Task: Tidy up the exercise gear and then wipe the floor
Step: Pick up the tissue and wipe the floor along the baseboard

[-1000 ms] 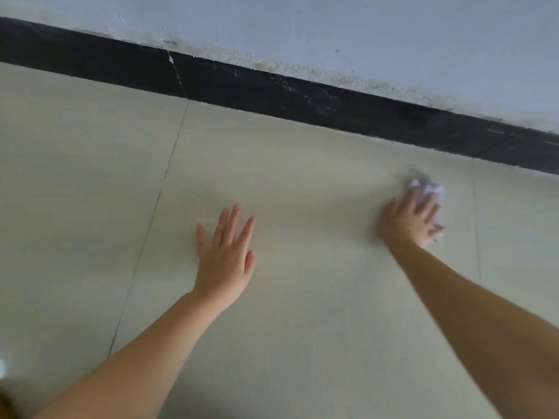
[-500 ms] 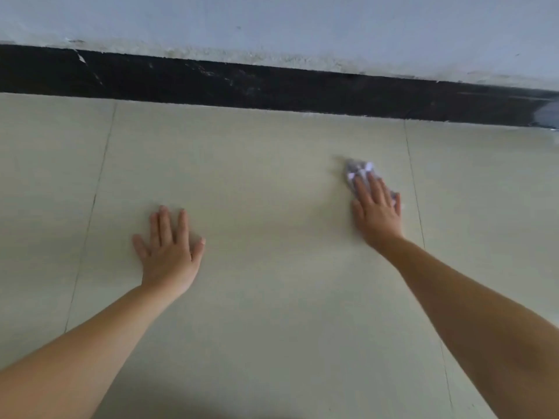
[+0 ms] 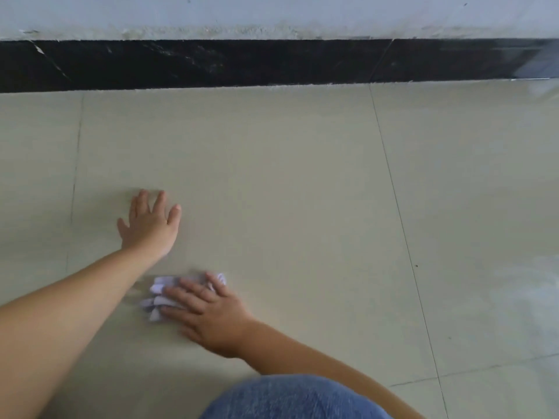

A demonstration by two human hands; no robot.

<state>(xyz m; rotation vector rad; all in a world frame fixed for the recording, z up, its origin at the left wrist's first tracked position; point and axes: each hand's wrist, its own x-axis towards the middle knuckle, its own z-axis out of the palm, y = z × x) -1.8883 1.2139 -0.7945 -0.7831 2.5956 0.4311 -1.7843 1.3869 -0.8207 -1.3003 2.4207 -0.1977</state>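
Note:
A crumpled white tissue (image 3: 159, 299) lies on the beige tiled floor (image 3: 287, 192). My right hand (image 3: 205, 313) presses flat on it with straight, spread fingers, close in front of me. My left hand (image 3: 151, 225) rests palm down on the floor with its fingers straight, a little farther out and to the left of the tissue. No exercise gear is in view.
A black skirting strip (image 3: 211, 65) runs along the foot of a pale wall (image 3: 272, 13) at the far side. My knee in blue jeans (image 3: 290, 397) shows at the bottom edge. Tile joints cross the floor left and right.
My right hand has dragged the tissue from near the skirting back toward me and leftward, ending just below my left hand. The left hand stays planted on the floor.

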